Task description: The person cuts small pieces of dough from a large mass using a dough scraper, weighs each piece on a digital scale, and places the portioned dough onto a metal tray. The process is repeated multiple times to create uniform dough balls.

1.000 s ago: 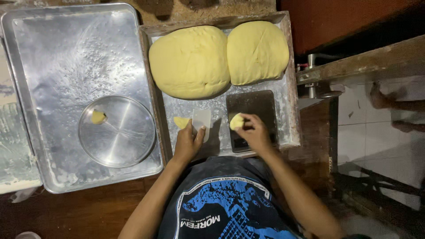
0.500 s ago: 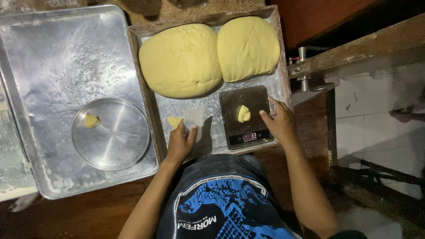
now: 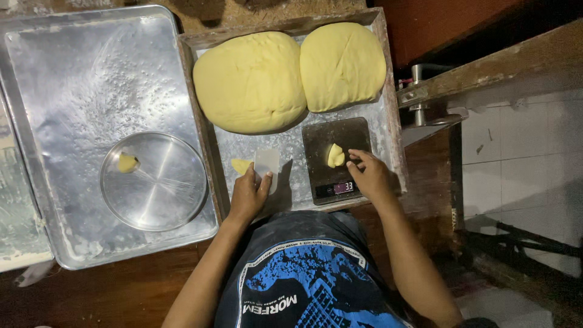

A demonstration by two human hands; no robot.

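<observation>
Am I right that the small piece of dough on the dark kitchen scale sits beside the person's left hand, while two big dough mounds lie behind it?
Not quite: the head view shows the small dough piece on the scale beside the right hand; the left hand holds a white scraper. The two mounds do lie behind.

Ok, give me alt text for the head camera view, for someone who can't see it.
Seen from above, a person's right hand touches a small dough piece on a dark digital scale, while the left hand holds a pale scraper beside another small scrap. Two big yellow dough mounds fill the floured tray; a round pan sits left.
</observation>
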